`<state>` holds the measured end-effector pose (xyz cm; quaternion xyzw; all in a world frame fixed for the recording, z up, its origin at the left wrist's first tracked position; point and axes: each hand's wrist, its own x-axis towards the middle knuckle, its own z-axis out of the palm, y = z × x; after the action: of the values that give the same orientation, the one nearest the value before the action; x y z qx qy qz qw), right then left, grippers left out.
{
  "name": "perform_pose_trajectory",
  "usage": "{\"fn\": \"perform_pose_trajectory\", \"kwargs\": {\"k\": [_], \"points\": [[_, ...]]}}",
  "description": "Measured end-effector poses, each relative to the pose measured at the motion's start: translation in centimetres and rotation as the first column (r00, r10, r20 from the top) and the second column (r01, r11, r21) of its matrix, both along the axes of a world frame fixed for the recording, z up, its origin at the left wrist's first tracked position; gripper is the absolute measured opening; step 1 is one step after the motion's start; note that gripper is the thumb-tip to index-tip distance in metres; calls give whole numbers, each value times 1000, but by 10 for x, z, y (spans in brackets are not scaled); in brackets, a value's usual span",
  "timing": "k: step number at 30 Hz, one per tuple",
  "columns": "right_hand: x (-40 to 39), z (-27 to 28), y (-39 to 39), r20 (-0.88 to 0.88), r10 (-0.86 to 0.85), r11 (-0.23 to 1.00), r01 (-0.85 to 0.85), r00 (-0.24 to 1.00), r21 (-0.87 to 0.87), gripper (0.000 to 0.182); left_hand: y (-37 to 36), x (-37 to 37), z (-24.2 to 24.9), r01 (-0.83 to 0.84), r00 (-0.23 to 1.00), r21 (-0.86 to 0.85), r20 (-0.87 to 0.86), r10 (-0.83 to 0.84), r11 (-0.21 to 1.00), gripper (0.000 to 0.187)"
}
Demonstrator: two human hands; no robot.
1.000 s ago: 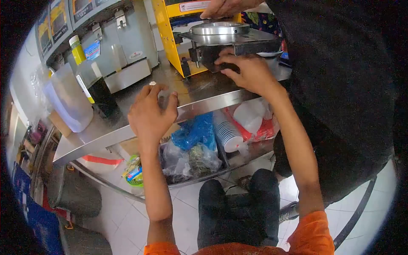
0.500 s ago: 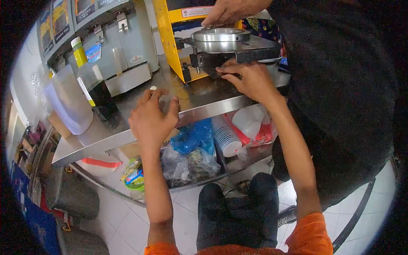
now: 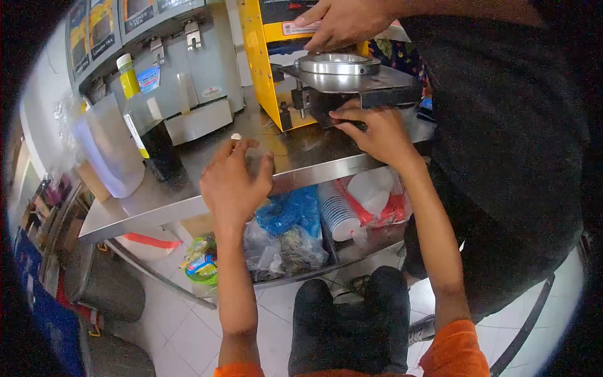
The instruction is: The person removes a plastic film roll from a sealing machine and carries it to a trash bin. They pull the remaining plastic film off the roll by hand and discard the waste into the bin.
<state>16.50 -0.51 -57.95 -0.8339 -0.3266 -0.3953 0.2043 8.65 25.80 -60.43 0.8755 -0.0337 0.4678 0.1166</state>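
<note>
My left hand (image 3: 233, 185) hovers at or rests on the steel counter's front edge, fingers apart and holding nothing. A small white bit (image 3: 236, 136) lies just beyond its fingertips. My right hand (image 3: 380, 135) reaches under the metal tray of a yellow cup sealing machine (image 3: 259, 69). Its fingers close at the lower edge of a black plate (image 3: 323, 107) below that tray; the exact grip is partly hidden. On the tray sits a round silver ring (image 3: 339, 65). Another person's hand (image 3: 345, 22) is above the ring, in front of the machine.
A person in black clothing (image 3: 502, 138) stands close at the right. On the counter (image 3: 188, 157) are a dark bottle (image 3: 157, 141), a translucent pitcher (image 3: 113, 151) and a grey drink dispenser (image 3: 207, 75). Stacked cups (image 3: 336, 210) and plastic bags (image 3: 289, 210) fill the shelf below.
The view has shifted slightly, so the scene sits a little lower and farther right. The other person's hand has lifted off the ring. My hands keep about the same places.
</note>
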Motion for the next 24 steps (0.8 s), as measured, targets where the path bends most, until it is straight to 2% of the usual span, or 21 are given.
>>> {"fn": "perform_pose_trajectory", "kwargs": {"k": [4, 6, 13, 15, 19, 22, 24], "points": [[0, 0, 2, 21, 26, 1000, -26, 999, 10, 23, -2, -4, 3, -1, 999, -44, -50, -1, 999, 33], [-1, 0, 2, -46, 39, 998, -37, 998, 55, 24, -1, -3, 1, 5, 1000, -26, -11, -5, 1000, 34], [1, -1, 3, -39, 33, 998, -30, 999, 53, 24, 1, 1, -1, -13, 1000, -22, -5, 12, 1000, 35], [4, -3, 2, 17, 58, 998, -58, 998, 26, 23, 2, 2, -3, -10, 999, 12, 33, 10, 1000, 35], [4, -4, 3, 4, 64, 997, -64, 998, 49, 22, 0, 0, -3, -7, 1000, -30, -7, 6, 1000, 35], [0, -2, 3, 6, 68, 997, -68, 998, 43, 22, 0, 1, -5, -29, 997, 7, 74, 28, 1000, 36], [0, -1, 3, -4, 77, 996, -76, 997, 48, 22, -1, 0, -2, 3, 1000, -43, -3, -3, 999, 36]]}}
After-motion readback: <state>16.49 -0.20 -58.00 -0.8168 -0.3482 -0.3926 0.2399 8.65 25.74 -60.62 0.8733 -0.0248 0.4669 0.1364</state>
